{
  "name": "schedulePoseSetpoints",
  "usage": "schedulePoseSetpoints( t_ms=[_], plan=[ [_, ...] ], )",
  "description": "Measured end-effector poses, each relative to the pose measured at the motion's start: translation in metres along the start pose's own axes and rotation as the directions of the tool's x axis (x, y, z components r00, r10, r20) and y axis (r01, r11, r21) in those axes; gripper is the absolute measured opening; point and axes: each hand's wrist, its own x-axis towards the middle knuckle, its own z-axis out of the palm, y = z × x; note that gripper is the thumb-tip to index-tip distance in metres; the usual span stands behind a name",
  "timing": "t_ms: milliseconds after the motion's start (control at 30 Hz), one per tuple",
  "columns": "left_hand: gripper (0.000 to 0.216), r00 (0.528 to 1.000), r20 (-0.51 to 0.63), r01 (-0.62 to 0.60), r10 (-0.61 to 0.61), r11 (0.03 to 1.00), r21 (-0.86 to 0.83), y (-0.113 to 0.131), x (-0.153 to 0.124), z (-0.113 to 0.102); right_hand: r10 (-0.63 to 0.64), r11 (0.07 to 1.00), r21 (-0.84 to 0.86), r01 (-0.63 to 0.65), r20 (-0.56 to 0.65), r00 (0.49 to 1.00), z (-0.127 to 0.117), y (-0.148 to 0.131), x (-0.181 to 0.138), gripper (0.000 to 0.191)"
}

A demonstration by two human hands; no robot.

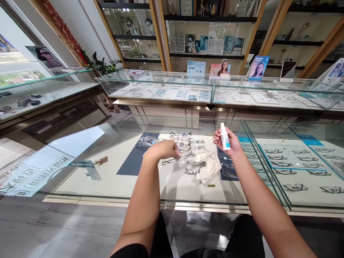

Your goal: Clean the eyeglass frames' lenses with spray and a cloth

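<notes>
My right hand (233, 143) is wrapped round a small white spray bottle (224, 138) with a blue patch on its label, held upright above the glass counter. My left hand (168, 148) bends down over the counter, its fingertips pinched on a pair of eyeglasses (185, 156) with thin dark rims. Part of that grip is hidden behind the hand. Just right of these glasses, a crumpled cream cloth (208, 166) lies on the glass. More eyeglasses (191, 172) show beside the cloth, and several others form a row beyond my left hand.
The glass display counter (107, 186) spans the space before me, with eyeglasses on show inside at the right (295, 187). A small brown block-like item (103, 160) is at the left. Farther back are another glass showcase (161, 80), upright advertising cards and wall shelves.
</notes>
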Motion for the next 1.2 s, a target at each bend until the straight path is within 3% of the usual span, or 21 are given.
schedulePoseSetpoints(
  t_ms=[67,133,200,267,333,500,700,867,933,1000,1033,1100,1200],
  plan=[
    [0.02,0.978,0.032,-0.194,0.204,0.961,-0.198,-0.009,-0.009,-0.01,-0.01,1.0,-0.007,0.01,0.001,1.0,-0.004,0.002,0.002,0.024],
    [0.031,0.929,-0.018,-0.348,0.37,0.855,-0.385,-0.013,-0.01,-0.017,-0.034,0.998,-0.046,0.032,-0.038,0.999,-0.007,0.007,0.004,0.024],
    [0.042,0.878,-0.165,-0.461,0.45,0.695,-0.552,-0.008,-0.003,-0.017,-0.083,0.989,-0.132,0.069,-0.105,0.991,-0.007,0.014,0.006,0.026],
    [0.053,0.845,-0.293,-0.516,0.447,0.536,-0.668,0.005,0.008,-0.009,-0.122,0.969,-0.232,0.089,-0.133,0.984,-0.004,0.021,0.006,0.029],
    [0.058,0.84,-0.316,-0.505,0.442,0.424,-0.752,0.021,0.019,0.004,-0.148,0.946,-0.307,0.108,-0.11,0.983,0.001,0.026,0.006,0.031],
    [0.055,0.837,-0.224,-0.387,0.499,0.252,-0.887,0.053,0.041,0.044,-0.267,0.899,-0.372,0.231,-0.049,0.962,0.015,0.036,0.006,0.029],
    [0.056,0.823,-0.302,-0.416,0.482,0.148,-0.897,0.068,0.055,0.075,-0.165,0.914,-0.385,0.132,-0.056,0.985,0.026,0.047,0.004,0.033],
    [0.057,0.811,-0.355,-0.458,0.466,0.126,-0.88,0.074,0.054,0.082,-0.14,0.894,-0.442,0.067,-0.135,0.981,0.034,0.047,0.001,0.044],
    [0.056,0.823,-0.358,-0.456,0.441,0.135,-0.88,0.074,0.054,0.082,-0.224,0.868,-0.486,0.103,-0.199,0.954,0.034,0.043,0.001,0.045],
    [0.055,0.817,-0.435,-0.525,0.377,0.177,-0.832,0.074,0.056,0.082,-0.381,0.796,-0.577,0.182,-0.244,0.892,0.034,0.037,0.0,0.041],
    [0.053,0.797,-0.506,-0.587,0.331,0.223,-0.779,0.073,0.057,0.082,-0.464,0.738,-0.636,0.226,-0.235,0.854,0.034,0.035,-0.002,0.037],
    [0.049,0.705,-0.666,-0.704,0.243,0.346,-0.62,0.072,0.06,0.081,-0.58,0.606,-0.737,0.3,-0.15,0.801,0.036,0.031,-0.005,0.032],
    [0.044,0.554,-0.809,-0.776,0.197,0.472,-0.417,0.069,0.064,0.081,-0.619,0.431,-0.827,0.361,0.02,0.786,0.043,0.032,-0.011,0.027]
  ],
)
